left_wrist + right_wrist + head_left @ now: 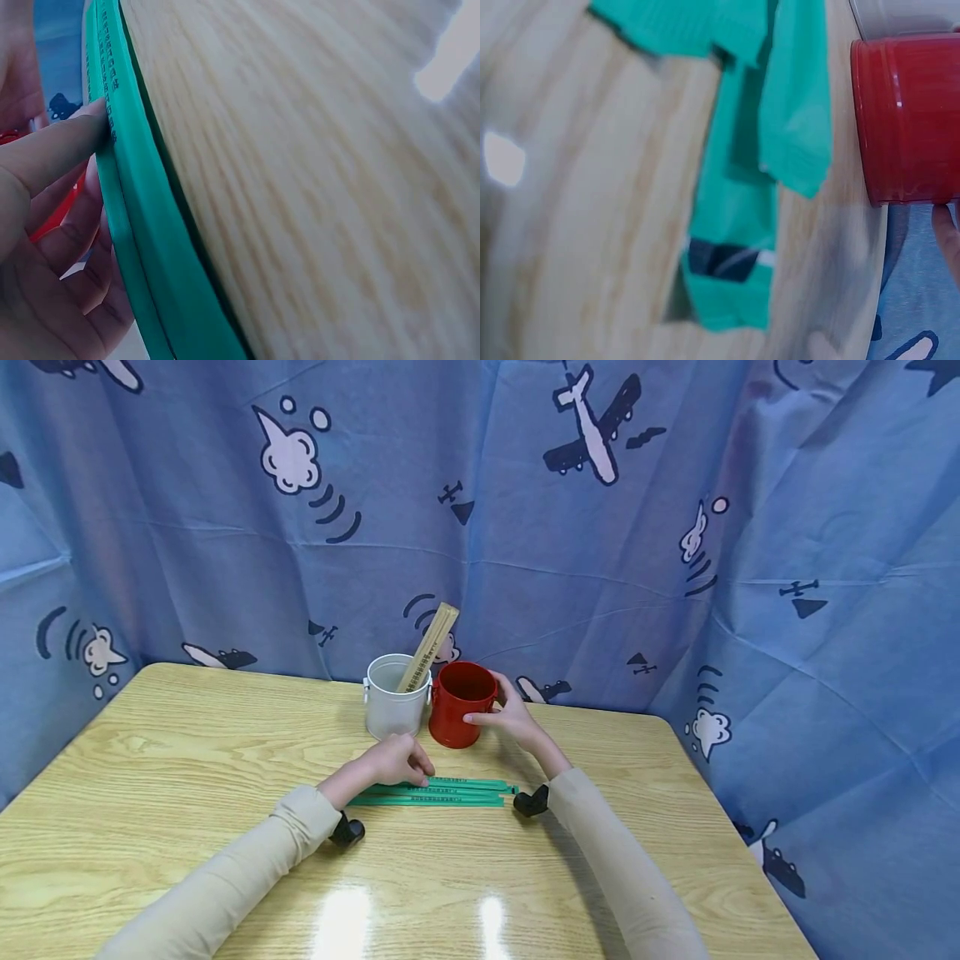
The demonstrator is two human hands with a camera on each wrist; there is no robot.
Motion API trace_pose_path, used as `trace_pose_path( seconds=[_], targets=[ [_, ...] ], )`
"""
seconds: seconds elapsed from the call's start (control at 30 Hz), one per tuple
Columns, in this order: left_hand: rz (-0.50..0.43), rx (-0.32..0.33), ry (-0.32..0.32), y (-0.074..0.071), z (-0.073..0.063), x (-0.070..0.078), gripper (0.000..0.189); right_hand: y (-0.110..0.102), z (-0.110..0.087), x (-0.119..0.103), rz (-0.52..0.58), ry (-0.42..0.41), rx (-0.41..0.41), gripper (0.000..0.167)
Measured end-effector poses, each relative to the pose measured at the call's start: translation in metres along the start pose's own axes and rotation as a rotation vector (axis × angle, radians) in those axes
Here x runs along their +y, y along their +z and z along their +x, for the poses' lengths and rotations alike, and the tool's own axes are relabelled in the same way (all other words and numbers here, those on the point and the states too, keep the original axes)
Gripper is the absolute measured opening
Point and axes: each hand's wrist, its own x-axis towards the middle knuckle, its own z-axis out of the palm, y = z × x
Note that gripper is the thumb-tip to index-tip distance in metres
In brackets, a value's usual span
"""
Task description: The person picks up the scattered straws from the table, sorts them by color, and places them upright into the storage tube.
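Long, narrow green packets with dark print, like wrapped chopsticks, lie side by side on the table. My left hand is over their left part and pinches one green packet between thumb and fingers. Behind them stands a red metal bucket, upright. With its thumb on the front and fingers round the right side, my right hand holds this bucket. The right wrist view shows the packets' ends, one with a black band, beside the red bucket.
A white bucket stands close against the red one's left side. One beige printed packet leans in it, sticking out above the rim. Behind the wooden table hangs a blue curtain with airplane prints.
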Motion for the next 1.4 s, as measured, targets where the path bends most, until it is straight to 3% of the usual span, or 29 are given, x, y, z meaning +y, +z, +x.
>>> trace_pose_path(
  seconds=[0.53, 0.83, 1.17, 1.4],
  targets=[
    [0.007, 0.001, 0.01, -0.005, -0.004, -0.002, 0.011, 0.0, -0.001, 0.0, -0.009, -0.019, 0.005, 0.082],
    [0.002, 0.041, 0.051, -0.017, -0.011, 0.002, 0.012, -0.001, 0.007, 0.015, 0.006, -0.035, 0.012, 0.081],
    [-0.035, 0.129, 0.036, -0.031, -0.017, 0.006, 0.01, -0.002, 0.014, 0.031, 0.013, -0.063, 0.026, 0.079],
    [-0.095, 0.172, -0.029, -0.039, -0.021, 0.013, 0.013, -0.004, 0.017, 0.034, 0.049, -0.092, 0.009, 0.081]
  ],
)
